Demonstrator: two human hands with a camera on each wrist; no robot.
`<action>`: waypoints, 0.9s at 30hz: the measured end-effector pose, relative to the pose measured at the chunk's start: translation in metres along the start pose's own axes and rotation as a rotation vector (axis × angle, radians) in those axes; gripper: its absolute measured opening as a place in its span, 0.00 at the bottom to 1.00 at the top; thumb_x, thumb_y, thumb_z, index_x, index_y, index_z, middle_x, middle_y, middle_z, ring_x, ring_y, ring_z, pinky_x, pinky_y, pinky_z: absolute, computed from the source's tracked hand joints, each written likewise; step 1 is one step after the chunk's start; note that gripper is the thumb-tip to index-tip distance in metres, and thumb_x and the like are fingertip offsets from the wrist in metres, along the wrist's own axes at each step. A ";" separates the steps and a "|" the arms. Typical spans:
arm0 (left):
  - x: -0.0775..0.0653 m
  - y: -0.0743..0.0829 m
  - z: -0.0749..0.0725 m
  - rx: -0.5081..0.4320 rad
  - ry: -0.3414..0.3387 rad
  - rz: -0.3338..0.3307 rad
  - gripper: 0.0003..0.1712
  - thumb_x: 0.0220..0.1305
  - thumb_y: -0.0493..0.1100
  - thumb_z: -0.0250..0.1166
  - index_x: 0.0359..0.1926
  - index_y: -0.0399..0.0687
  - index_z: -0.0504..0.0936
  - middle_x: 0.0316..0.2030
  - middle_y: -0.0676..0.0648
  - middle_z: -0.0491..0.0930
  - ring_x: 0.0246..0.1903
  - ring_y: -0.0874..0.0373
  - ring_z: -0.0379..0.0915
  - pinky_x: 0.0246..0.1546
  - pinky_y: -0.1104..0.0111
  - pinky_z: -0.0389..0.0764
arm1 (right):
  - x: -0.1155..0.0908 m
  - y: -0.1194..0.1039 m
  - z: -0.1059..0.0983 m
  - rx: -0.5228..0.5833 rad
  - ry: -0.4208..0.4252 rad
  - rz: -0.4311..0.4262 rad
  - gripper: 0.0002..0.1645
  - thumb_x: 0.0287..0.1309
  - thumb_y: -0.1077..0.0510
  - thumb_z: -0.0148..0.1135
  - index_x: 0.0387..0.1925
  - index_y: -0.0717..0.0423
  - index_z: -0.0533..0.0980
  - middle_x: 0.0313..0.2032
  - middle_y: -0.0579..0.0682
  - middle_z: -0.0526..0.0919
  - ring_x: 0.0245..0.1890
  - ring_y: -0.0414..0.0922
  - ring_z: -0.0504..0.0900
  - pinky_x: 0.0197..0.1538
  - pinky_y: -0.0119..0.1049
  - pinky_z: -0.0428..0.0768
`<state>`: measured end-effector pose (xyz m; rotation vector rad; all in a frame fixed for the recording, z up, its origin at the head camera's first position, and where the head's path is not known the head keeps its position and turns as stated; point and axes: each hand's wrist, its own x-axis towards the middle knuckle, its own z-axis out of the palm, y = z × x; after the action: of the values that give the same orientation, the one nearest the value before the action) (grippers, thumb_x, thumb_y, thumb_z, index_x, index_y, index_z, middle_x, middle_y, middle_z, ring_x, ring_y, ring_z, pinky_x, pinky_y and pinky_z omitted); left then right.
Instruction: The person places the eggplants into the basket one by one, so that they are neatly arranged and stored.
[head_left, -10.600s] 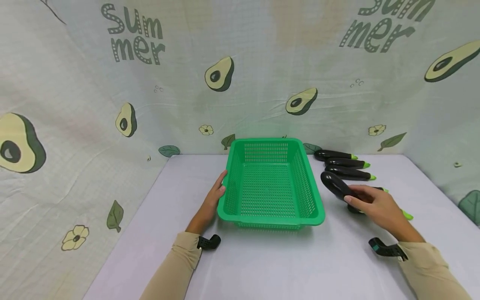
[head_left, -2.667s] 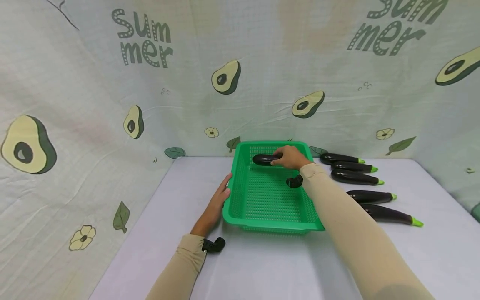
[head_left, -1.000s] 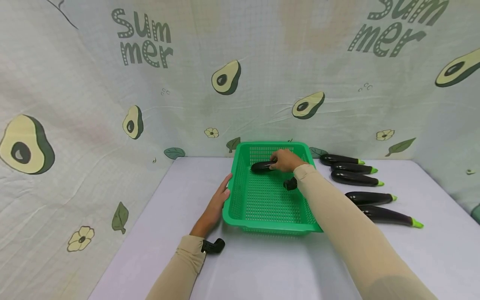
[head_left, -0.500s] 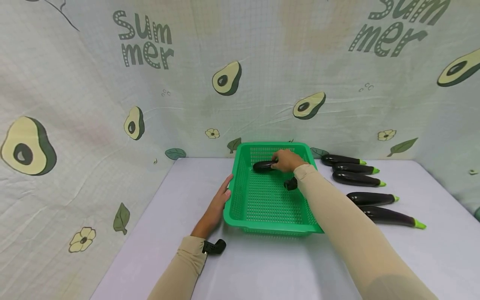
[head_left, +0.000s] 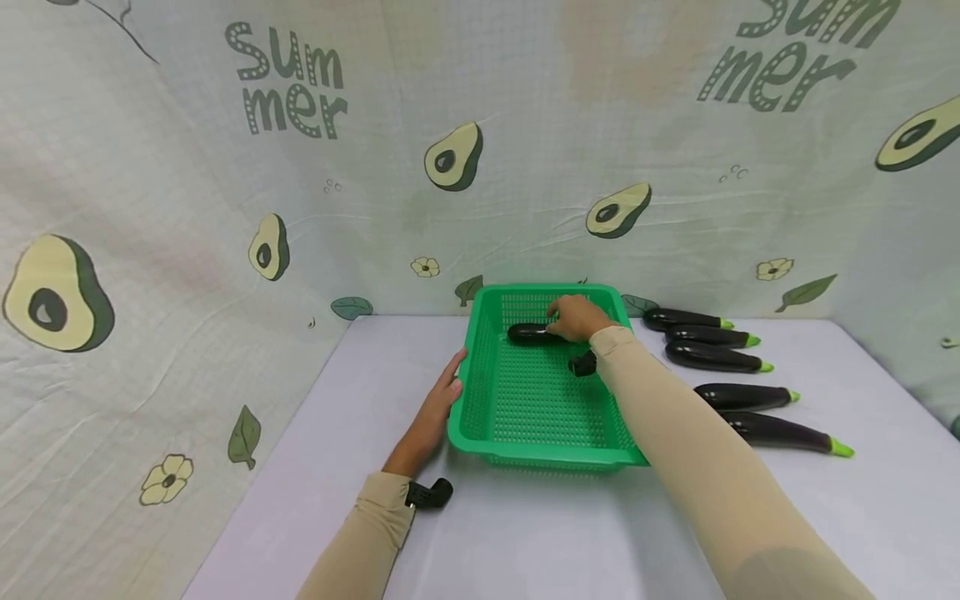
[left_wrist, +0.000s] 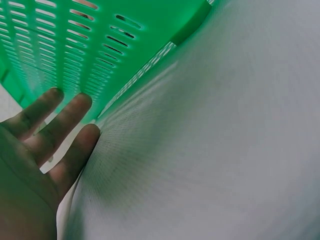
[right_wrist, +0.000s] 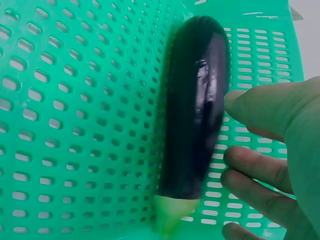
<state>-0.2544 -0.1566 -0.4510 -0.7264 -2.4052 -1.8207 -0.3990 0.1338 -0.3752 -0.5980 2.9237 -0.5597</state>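
A green plastic basket point(head_left: 551, 455) with slotted sides stands on the table. One dark, glossy eggplant point(head_left: 529, 334) lies crosswise on its floor near the far end; the right wrist view shows the whole eggplant point(right_wrist: 197, 110) with its green stem cap. My right hand point(head_left: 581, 320) is inside the basket above the stem half. In its wrist view, the thumb tip lies right at the eggplant's edge while the loosely bent fingers are apart from it. My left hand point(head_left: 433, 414) rests against the basket's left side; its straight fingertips point(left_wrist: 82, 102) show beside the slotted wall.
Right of the basket, several more eggplants lie on the white-covered table point(head_left: 525, 533): three toward the back point(head_left: 711, 357) and two nearer point(head_left: 780, 432), partly behind my right forearm. A printed cloth point(head_left: 360, 192) hangs behind the table.
Earlier my right hand gripped an eggplant over the table's right side, then brought it into the basket. Within the last half second its fingers have loosened and risen slightly off it. The left hand stays put.
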 end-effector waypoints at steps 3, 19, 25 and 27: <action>-0.004 0.016 -0.001 -0.002 -0.024 -0.009 0.33 0.80 0.42 0.37 0.80 0.41 0.43 0.78 0.38 0.41 0.76 0.43 0.35 0.72 0.43 0.42 | -0.001 0.000 0.000 0.005 0.007 -0.001 0.26 0.68 0.55 0.63 0.63 0.63 0.76 0.60 0.63 0.77 0.56 0.60 0.77 0.58 0.57 0.75; -0.001 -0.006 0.001 -0.024 0.014 -0.027 0.32 0.80 0.47 0.38 0.81 0.53 0.46 0.79 0.45 0.44 0.76 0.48 0.37 0.72 0.44 0.42 | -0.027 -0.002 -0.024 0.175 0.145 -0.021 0.25 0.69 0.53 0.62 0.60 0.66 0.77 0.53 0.63 0.82 0.48 0.58 0.82 0.49 0.54 0.80; -0.004 -0.010 0.001 -0.013 0.017 -0.005 0.31 0.81 0.54 0.38 0.80 0.63 0.48 0.78 0.51 0.45 0.76 0.52 0.38 0.72 0.44 0.43 | -0.050 0.002 -0.033 0.267 0.173 -0.062 0.23 0.70 0.54 0.61 0.60 0.65 0.77 0.54 0.63 0.81 0.49 0.57 0.82 0.47 0.52 0.81; -0.004 -0.008 0.003 -0.006 0.015 -0.008 0.31 0.81 0.53 0.37 0.81 0.62 0.47 0.79 0.50 0.44 0.76 0.51 0.37 0.72 0.43 0.43 | -0.060 0.004 -0.037 0.337 0.185 -0.074 0.24 0.71 0.53 0.60 0.61 0.64 0.76 0.54 0.63 0.81 0.48 0.57 0.82 0.47 0.52 0.81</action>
<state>-0.2537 -0.1570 -0.4601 -0.7024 -2.3975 -1.8302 -0.3521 0.1731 -0.3406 -0.6400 2.8788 -1.1430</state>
